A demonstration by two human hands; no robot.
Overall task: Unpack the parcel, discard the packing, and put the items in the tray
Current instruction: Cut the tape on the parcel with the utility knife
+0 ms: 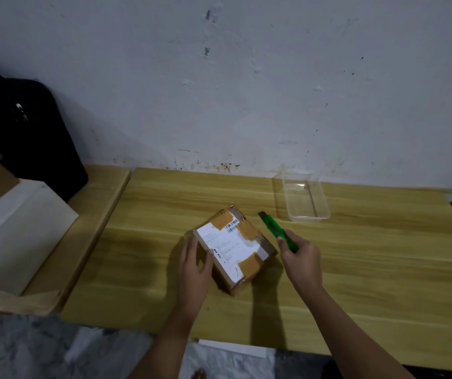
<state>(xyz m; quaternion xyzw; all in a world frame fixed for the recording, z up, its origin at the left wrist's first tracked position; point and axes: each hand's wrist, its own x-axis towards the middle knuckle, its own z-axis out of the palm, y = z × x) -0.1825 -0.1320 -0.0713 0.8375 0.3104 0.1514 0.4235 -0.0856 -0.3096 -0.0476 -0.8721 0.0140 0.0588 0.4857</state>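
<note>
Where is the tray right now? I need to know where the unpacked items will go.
In the head view, the clear plastic tray sits empty at the table's far right, near the wall, just beyond the green utility knife in the right hand.

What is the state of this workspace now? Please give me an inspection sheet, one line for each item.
Surface: wooden table, light grain, no spills seen.
Job's things: cardboard parcel flat on the table, taped shut, white label on top; clear plastic tray behind it to the right, nothing in it.
Tool: green utility knife, tip pointing away, just right of the parcel.
Hands: left hand rests against the parcel's left side; right hand grips the knife.
Clutter: black bag and open cardboard box at the left.
Cables: nothing seen.
Surroundings: stained white wall behind the table.
</note>
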